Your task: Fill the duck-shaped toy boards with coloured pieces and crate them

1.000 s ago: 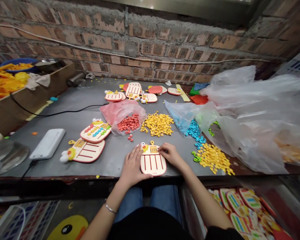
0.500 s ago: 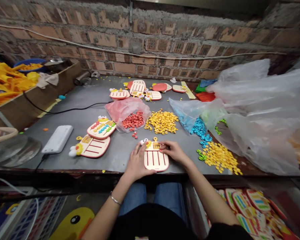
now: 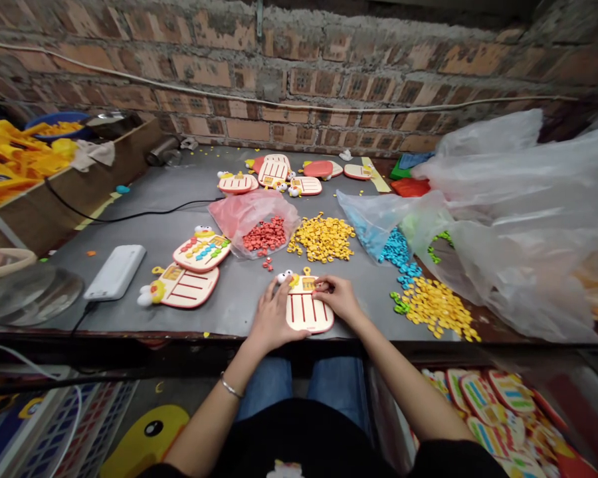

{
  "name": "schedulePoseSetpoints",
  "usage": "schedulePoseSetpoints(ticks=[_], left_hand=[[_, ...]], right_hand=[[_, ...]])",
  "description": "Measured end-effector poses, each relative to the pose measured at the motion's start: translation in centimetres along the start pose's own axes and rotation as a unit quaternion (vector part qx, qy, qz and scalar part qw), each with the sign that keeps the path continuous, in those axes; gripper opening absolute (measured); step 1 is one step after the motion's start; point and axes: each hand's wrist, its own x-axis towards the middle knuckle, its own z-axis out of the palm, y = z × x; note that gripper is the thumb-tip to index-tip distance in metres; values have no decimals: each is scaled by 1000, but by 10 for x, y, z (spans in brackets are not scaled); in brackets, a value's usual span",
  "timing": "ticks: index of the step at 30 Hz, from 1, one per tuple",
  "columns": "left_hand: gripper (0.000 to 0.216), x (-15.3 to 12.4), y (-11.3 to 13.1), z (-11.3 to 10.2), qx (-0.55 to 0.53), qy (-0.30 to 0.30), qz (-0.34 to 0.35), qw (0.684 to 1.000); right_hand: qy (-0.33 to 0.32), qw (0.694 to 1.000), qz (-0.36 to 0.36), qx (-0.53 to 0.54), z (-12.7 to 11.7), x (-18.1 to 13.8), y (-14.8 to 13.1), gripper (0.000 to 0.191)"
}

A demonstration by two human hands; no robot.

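Head view: my left hand [image 3: 272, 318] stays open, flat on the duck abacus board [image 3: 306, 311] at the counter [image 3: 149, 226] edge; my right hand [image 3: 339, 300] still pinches at its top, gripping something or not I cannot tell.

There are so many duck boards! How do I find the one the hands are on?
Look at the grey table, at the middle of its near edge. The duck board there lies between the left hand and the right hand. It is the only one that hands touch; the other boards lie alone.
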Motion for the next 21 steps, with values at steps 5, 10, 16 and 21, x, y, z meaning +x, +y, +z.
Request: schedulePoseSetpoints(ticks=[5, 10, 16, 21], left_hand=[[120, -1, -1, 2, 11, -7, -5, 1000], [114, -2, -2, 0, 20, -12, -6, 1000], [117, -1, -4, 0, -9, -4, 8, 1000], [123, -1, -6, 3, -14, 6, 17, 1000]], right_hand=[[55, 993, 0, -102, 38, -18, -25, 15], [8, 984, -116, -137, 69, -30, -38, 15], [12, 964, -207, -170, 63, -22, -37, 13], [-3, 950, -201, -240, 65, -18, -37, 14]])
